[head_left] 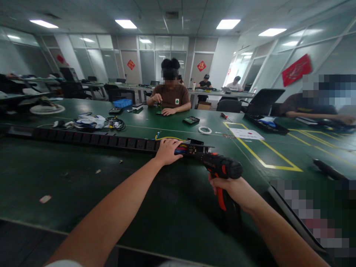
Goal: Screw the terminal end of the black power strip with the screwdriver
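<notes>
A long black power strip [111, 141] with a row of sockets lies across the green table. Near its right end, my left hand [167, 151] grips the strip, fingers over the top and thumb on the near side. Coloured wires [181, 147] show in the opening beside those fingers. My right hand [226, 185] is wrapped around the handle of a black and orange cordless drill [222, 165]. The drill points left, its nose at the strip's right end; whether its tip touches a screw there is too small to tell. A yellow wire [170, 138] arches behind the strip.
Across the table [167, 207] a person [172, 94] works on a small green board. Another person [311, 104] sits at the right. Behind the strip are bundled cables [115, 123], a black box [191, 120], a tape roll [205, 130], a screwdriver [224, 116] and a paper sheet [246, 134].
</notes>
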A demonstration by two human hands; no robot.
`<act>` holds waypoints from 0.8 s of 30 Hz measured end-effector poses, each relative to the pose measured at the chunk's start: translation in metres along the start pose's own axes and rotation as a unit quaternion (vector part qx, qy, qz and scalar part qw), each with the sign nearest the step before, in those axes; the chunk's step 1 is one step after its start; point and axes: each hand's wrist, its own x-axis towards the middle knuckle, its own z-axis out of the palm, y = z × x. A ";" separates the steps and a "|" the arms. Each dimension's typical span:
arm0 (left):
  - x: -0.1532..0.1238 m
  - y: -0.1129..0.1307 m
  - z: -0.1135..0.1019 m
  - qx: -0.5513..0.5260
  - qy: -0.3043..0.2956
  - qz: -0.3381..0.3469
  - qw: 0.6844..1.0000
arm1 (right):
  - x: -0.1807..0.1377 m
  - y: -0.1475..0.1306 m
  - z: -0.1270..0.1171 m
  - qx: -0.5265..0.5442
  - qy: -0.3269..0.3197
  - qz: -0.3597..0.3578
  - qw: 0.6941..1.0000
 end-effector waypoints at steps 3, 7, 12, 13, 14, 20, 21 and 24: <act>0.000 0.000 0.000 -0.004 -0.001 0.000 1.000 | -0.001 -0.001 0.001 -0.004 0.007 -0.006 1.000; 0.000 0.000 0.000 -0.003 -0.002 0.000 1.000 | -0.002 -0.002 0.002 -0.010 0.012 -0.007 1.000; 0.001 0.000 0.001 -0.002 -0.003 -0.002 1.000 | -0.002 -0.003 0.001 -0.005 0.006 -0.007 1.000; 0.001 0.000 0.001 -0.003 -0.003 -0.002 1.000 | -0.002 -0.003 0.002 -0.006 0.004 -0.007 1.000; 0.001 0.000 0.001 -0.003 -0.003 -0.001 1.000 | -0.002 -0.004 0.002 -0.009 0.004 -0.009 1.000; 0.000 0.000 0.000 -0.008 -0.001 -0.002 1.000 | -0.002 -0.005 0.003 -0.023 0.011 -0.018 0.999; 0.000 0.000 0.000 -0.009 -0.001 -0.001 1.000 | -0.002 -0.006 0.004 -0.024 0.015 -0.019 0.999; 0.000 0.000 0.000 -0.012 -0.005 -0.001 1.000 | -0.003 -0.007 0.004 -0.028 0.014 -0.016 0.999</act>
